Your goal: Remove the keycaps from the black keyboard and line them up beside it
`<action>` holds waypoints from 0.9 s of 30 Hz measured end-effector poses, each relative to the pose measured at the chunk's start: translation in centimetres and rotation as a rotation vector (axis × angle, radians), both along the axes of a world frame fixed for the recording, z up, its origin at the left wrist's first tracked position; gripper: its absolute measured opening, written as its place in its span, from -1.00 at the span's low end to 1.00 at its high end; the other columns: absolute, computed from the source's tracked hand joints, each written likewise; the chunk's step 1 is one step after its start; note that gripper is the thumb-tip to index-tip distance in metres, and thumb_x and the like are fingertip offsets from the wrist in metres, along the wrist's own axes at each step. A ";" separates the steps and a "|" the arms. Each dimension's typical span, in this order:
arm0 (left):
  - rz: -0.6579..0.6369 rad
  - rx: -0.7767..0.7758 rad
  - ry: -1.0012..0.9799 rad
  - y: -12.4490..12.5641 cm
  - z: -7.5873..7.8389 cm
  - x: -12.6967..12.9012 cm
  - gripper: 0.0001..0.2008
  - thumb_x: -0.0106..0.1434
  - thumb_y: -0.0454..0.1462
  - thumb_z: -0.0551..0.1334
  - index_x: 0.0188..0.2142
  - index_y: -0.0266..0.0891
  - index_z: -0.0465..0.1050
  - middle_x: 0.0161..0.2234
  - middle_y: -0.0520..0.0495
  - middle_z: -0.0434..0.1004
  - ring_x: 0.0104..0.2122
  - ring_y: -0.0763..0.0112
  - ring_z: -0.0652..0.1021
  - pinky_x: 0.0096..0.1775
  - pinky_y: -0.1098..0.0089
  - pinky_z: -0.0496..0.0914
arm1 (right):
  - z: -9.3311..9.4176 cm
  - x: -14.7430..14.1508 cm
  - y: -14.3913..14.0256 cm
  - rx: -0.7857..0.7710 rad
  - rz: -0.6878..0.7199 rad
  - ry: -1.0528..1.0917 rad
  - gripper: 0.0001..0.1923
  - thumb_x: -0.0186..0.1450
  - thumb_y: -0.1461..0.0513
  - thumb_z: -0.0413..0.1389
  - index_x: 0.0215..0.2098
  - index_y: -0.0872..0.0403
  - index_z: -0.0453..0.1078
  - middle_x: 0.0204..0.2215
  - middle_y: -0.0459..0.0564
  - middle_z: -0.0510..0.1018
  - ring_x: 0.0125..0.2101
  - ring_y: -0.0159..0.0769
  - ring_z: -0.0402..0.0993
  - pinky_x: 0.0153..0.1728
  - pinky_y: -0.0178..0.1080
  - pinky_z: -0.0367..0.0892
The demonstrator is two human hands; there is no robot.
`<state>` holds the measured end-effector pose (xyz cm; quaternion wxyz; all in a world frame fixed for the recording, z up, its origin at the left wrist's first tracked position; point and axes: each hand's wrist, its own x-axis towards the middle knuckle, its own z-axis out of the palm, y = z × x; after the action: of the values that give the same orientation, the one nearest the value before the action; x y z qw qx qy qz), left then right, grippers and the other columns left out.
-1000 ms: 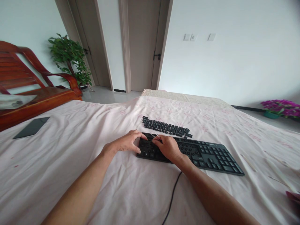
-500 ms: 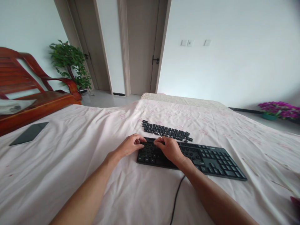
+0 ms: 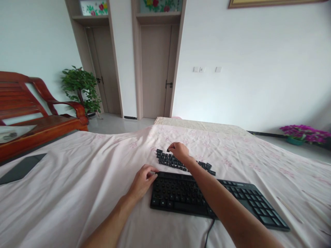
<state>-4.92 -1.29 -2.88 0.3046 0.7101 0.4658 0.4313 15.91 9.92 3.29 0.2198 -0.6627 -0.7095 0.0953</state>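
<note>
On the bed sheet (image 3: 77, 193), the keycap row (image 3: 178, 162) is laid lengthwise behind the keyboard (image 3: 207, 198); right hand (image 3: 179, 151) fingers are pinched over its left end, left hand (image 3: 143, 179) curled at the keyboard's left edge.

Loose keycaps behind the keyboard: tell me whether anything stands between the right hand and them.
Nothing visible does. The right hand is already over the far row of loose keycaps, fingertips down at them. The left hand rests at the keyboard corner.

Black keyboard (image 3: 196, 198), black keycaps (image 3: 176, 161); pale pink floral sheet (image 3: 77, 179).

Home bedroom: sheeted bed (image 3: 77, 193), wooden armchair (image 3: 38, 113), doors (image 3: 155, 72).
</note>
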 end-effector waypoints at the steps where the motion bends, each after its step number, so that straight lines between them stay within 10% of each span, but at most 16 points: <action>1: 0.000 -0.003 0.004 0.1 0.0 0.0 -0.83 0.18 -0.30 0.17 -0.24 -0.22 0.48 -0.20 -0.04 0.43 -0.36 0.44 0.48 -0.22 0.42 0.37 | -0.3 -0.2 0.5 -0.011 -0.007 -0.013 -0.84 0.19 0.16 0.14 -0.33 -0.06 0.57 -0.34 -0.05 0.62 -0.27 -0.23 0.50 -0.34 -0.32 0.24; 27: -0.011 -0.007 0.059 0.1 0.4 0.2 -0.83 0.19 -0.32 0.13 -0.28 -0.20 0.50 -0.25 -0.05 0.47 -0.34 0.39 0.48 -0.22 0.39 0.37 | -0.4 -1.6 2.1 -0.076 0.012 -0.058 -0.72 0.25 0.06 0.10 -0.30 0.03 0.57 -0.31 0.04 0.61 -0.25 -0.22 0.50 -0.29 -0.31 0.27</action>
<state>-4.74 -1.16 -2.44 0.2958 0.7239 0.4722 0.4068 14.27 11.98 2.85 0.1731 -0.6687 -0.7156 0.1042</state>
